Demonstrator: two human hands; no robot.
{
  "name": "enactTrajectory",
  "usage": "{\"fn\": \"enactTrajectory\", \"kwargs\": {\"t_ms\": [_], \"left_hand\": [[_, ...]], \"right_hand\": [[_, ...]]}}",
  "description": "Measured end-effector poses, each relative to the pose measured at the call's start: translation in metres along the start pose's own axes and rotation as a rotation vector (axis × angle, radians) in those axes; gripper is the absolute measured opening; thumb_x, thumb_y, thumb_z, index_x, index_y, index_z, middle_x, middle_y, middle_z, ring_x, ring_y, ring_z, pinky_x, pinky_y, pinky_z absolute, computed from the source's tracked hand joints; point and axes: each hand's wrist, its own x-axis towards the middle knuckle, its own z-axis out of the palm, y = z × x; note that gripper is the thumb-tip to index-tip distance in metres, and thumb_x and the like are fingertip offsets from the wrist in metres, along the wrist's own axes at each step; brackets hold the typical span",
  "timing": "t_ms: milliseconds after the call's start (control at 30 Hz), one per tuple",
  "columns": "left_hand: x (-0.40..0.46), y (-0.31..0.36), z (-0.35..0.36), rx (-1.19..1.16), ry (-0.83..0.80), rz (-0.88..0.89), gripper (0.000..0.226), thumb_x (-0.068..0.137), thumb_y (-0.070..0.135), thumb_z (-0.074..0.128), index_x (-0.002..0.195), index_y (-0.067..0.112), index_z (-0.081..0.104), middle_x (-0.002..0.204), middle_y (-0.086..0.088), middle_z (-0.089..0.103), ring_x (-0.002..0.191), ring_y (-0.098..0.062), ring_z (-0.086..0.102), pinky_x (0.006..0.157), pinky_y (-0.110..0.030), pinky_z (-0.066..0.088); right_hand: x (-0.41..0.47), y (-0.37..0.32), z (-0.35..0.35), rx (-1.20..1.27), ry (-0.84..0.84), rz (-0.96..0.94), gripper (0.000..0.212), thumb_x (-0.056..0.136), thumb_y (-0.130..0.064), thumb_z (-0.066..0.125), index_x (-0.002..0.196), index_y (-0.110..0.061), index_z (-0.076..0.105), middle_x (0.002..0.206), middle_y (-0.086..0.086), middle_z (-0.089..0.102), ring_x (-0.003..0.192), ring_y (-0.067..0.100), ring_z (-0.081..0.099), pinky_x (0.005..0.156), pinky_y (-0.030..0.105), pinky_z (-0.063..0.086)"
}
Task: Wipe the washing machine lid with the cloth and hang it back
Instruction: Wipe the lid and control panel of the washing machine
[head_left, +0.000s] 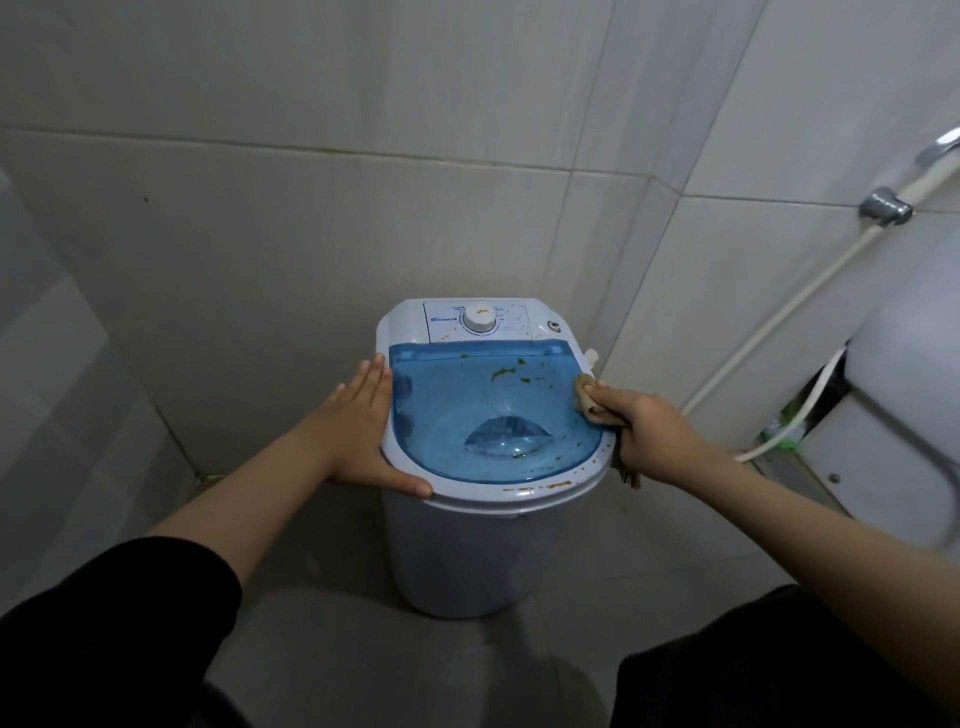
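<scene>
A small white washing machine (467, 551) stands on the floor against the tiled wall. Its see-through blue lid (488, 410) is down and carries green and yellow smears near the back and along the front rim. My left hand (371, 436) lies flat and open against the lid's left edge, thumb on the front rim. My right hand (649, 436) grips a brownish cloth (589, 397) and presses it onto the lid's right edge. A corner of the cloth hangs below that hand. A white dial (479, 318) sits on the control panel behind the lid.
Beige tiled walls meet in a corner behind the machine. To the right are a white hose (789, 312) with a chrome wall holder (885, 207) and a large white fixture (904, 395). The floor is grey tile.
</scene>
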Motion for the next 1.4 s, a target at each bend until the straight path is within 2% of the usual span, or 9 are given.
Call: {"fn": "enactTrajectory", "kwargs": {"t_ms": [200,600,800,933,1033,1133,1167,1267,1400], "left_hand": [[0.001,0.0,0.0,-0.003,-0.016,0.005,0.159,0.03,0.099,0.04,0.144,0.01,-0.028,0.154,-0.01,-0.032,0.143,-0.025,-0.025,0.117,-0.044,-0.004],[0.0,0.003,-0.003,0.001,-0.049,-0.01,0.165,0.022,0.101,0.033,0.144,0.008,-0.027,0.155,-0.01,-0.031,0.144,-0.025,-0.024,0.117,-0.044,-0.004],[-0.003,0.006,-0.006,-0.014,-0.051,-0.006,0.168,0.018,0.102,0.032,0.144,0.008,-0.026,0.155,-0.01,-0.03,0.144,-0.025,-0.023,0.118,-0.044,-0.004],[-0.003,0.006,-0.005,-0.018,-0.046,-0.008,0.168,0.018,0.102,0.032,0.144,0.008,-0.026,0.155,-0.01,-0.029,0.144,-0.025,-0.023,0.117,-0.044,-0.004],[-0.003,0.007,-0.005,-0.022,-0.044,-0.011,0.168,0.019,0.102,0.034,0.144,0.008,-0.026,0.155,-0.01,-0.03,0.144,-0.024,-0.024,0.117,-0.044,-0.004],[-0.003,0.007,-0.004,-0.023,-0.039,-0.011,0.168,0.019,0.101,0.034,0.145,0.007,-0.026,0.155,-0.01,-0.03,0.144,-0.024,-0.024,0.118,-0.044,-0.004],[-0.003,0.007,-0.005,-0.026,-0.039,-0.013,0.169,0.018,0.102,0.033,0.145,0.007,-0.026,0.155,-0.01,-0.03,0.144,-0.024,-0.024,0.117,-0.044,-0.004],[-0.003,0.008,-0.003,-0.035,-0.041,-0.018,0.172,0.013,0.103,0.03,0.145,0.007,-0.025,0.155,-0.01,-0.03,0.144,-0.023,-0.024,0.118,-0.045,-0.004],[-0.003,0.007,-0.004,-0.044,-0.031,-0.011,0.171,0.015,0.102,0.032,0.145,0.006,-0.025,0.155,-0.01,-0.03,0.144,-0.024,-0.023,0.118,-0.045,-0.003]], "right_hand": [[-0.023,-0.007,0.013,-0.068,-0.012,0.083,0.065,0.074,0.002,0.05,0.135,-0.019,0.046,0.142,0.013,0.049,0.129,0.029,0.049,0.097,0.039,0.049],[-0.083,-0.074,0.056,-0.088,0.015,0.172,0.067,0.077,0.014,0.043,0.141,0.003,0.028,0.149,0.032,0.027,0.131,0.05,0.036,0.099,0.055,0.042],[-0.081,-0.122,0.052,-0.292,-0.242,0.226,0.069,0.09,0.004,0.04,0.146,0.001,0.0,0.154,0.031,0.002,0.142,0.046,0.01,0.106,0.051,0.039],[-0.07,-0.153,0.049,-0.409,-0.322,0.225,0.061,0.091,0.003,0.041,0.141,0.013,0.008,0.143,0.048,0.012,0.132,0.06,0.021,0.1,0.06,0.041],[-0.06,-0.173,0.047,-0.636,-0.222,0.244,0.057,0.072,-0.022,0.072,0.113,0.016,0.058,0.103,0.05,0.057,0.094,0.056,0.062,0.068,0.051,0.058],[-0.053,-0.182,0.06,-0.598,-0.207,0.242,0.036,0.07,-0.007,0.051,0.096,0.008,0.071,0.085,0.041,0.067,0.068,0.05,0.068,0.047,0.048,0.057],[-0.054,-0.187,0.055,-0.596,-0.206,0.231,0.038,0.069,-0.005,0.047,0.094,0.008,0.071,0.083,0.039,0.068,0.069,0.047,0.069,0.049,0.048,0.058],[-0.049,-0.181,0.042,-0.326,-0.251,0.036,0.039,0.083,0.007,0.046,0.121,0.009,0.051,0.118,0.032,0.056,0.109,0.044,0.055,0.086,0.048,0.052],[-0.024,-0.156,0.004,0.133,-0.307,0.092,0.034,0.076,-0.001,0.056,0.107,-0.011,0.066,0.103,0.012,0.068,0.094,0.027,0.062,0.078,0.032,0.053]]}}
